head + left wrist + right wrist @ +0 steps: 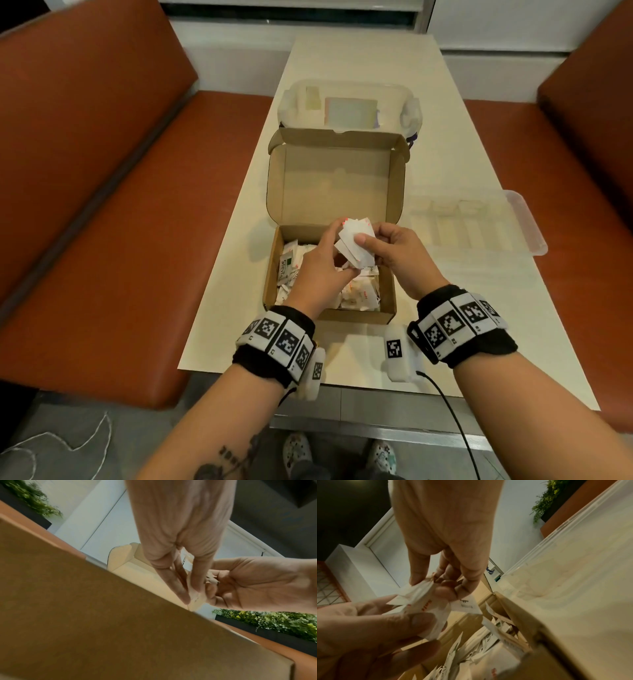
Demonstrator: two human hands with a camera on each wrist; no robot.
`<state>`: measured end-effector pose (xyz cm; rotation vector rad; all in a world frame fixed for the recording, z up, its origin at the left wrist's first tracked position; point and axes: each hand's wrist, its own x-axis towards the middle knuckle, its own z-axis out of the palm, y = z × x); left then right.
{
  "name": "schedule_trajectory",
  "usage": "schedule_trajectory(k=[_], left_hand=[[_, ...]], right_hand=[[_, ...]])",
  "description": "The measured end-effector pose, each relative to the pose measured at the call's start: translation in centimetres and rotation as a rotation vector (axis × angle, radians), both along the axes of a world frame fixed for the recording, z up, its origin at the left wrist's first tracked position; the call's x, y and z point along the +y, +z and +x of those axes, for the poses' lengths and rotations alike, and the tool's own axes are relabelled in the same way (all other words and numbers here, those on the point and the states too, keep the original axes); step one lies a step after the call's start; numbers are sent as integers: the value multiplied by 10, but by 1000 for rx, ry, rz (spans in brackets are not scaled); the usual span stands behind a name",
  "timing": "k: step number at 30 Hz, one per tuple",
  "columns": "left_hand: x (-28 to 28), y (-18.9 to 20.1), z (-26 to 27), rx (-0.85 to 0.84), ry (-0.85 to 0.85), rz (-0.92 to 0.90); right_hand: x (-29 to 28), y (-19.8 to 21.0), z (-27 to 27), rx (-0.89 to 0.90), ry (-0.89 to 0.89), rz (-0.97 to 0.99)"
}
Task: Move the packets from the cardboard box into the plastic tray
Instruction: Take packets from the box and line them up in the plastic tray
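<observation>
left hand (317,265): fingers curled, pinching | right hand (394,255): fingers curled, pinching | hands touching

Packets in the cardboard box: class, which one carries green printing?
The Stevia packet, lying against the box's left wall. It has a green square and green lettering; the other packets are white with red print.

Bare tabletop (445,164) lies open at 3 o'clock of the cardboard box (329,317), reaching the clear plastic tray (527,222). The upright box lid (337,181) bars 12 o'clock, with a lidded plastic container (414,113) just behind it.
</observation>
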<state>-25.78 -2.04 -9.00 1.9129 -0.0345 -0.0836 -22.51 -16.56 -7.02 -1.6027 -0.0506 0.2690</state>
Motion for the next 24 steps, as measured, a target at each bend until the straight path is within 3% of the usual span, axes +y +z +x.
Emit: schedule_trajectory(k=[2,9,18,22,24], left_hand=[[-2,-1,2,8,32,-33],[-2,-2,13,-53,210,130],[-16,11,21,88,300,-395],[-7,1,22,98,279,-237],[-5,-1,25,122,321,-260]], right_hand=[[-1,0,1,-11,-40,4],[-10,7,9,-31,-142,75],[0,-4,16,23,3,-165],[3,-5,23,22,23,-183],[1,-5,26,48,38,-171]])
